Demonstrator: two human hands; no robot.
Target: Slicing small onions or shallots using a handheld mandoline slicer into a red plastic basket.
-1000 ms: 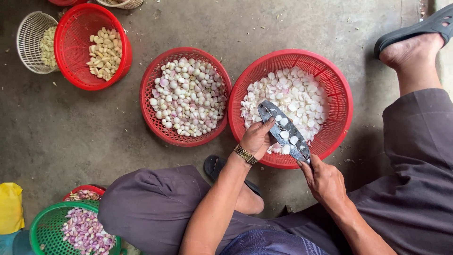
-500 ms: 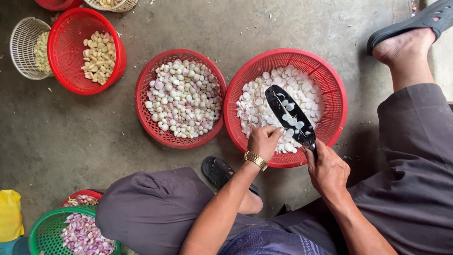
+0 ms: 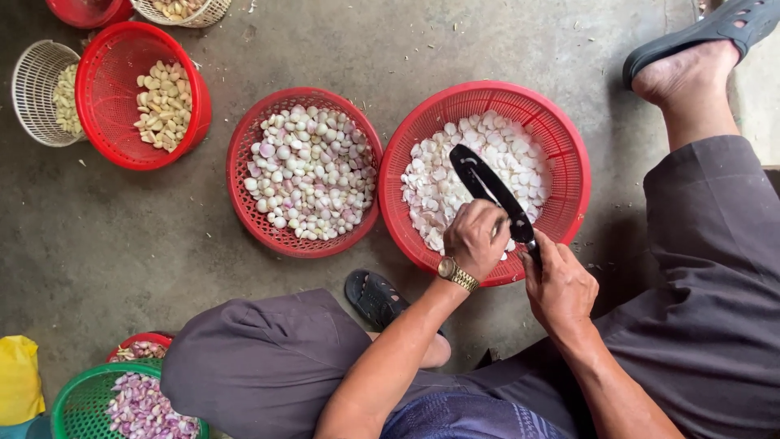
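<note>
My right hand [image 3: 561, 286] grips the handle of a long black curved blade [image 3: 486, 184]. The blade slants up and to the left over a red basket [image 3: 569, 154] of white peeled cloves [image 3: 439, 191], and its surface looks bare. My left hand [image 3: 475, 237], with a gold watch on the wrist, is curled over the lower part of the blade just above my right hand. What its fingers enclose is hidden.
A second red basket [image 3: 244, 203] of pinkish peeled bulbs sits to the left. Farther left are a red basket [image 3: 106, 138] of yellowish cloves and a white basket [image 3: 32, 81]. A green basket [image 3: 73, 406] of purple skins is at bottom left. A sandalled foot [image 3: 691, 65] is at top right, and a sandal [image 3: 374, 297] lies under my knee.
The pieces that lay on the blade a second ago are gone from it. My left hand slid down the blade towards the handle and curled over it.
</note>
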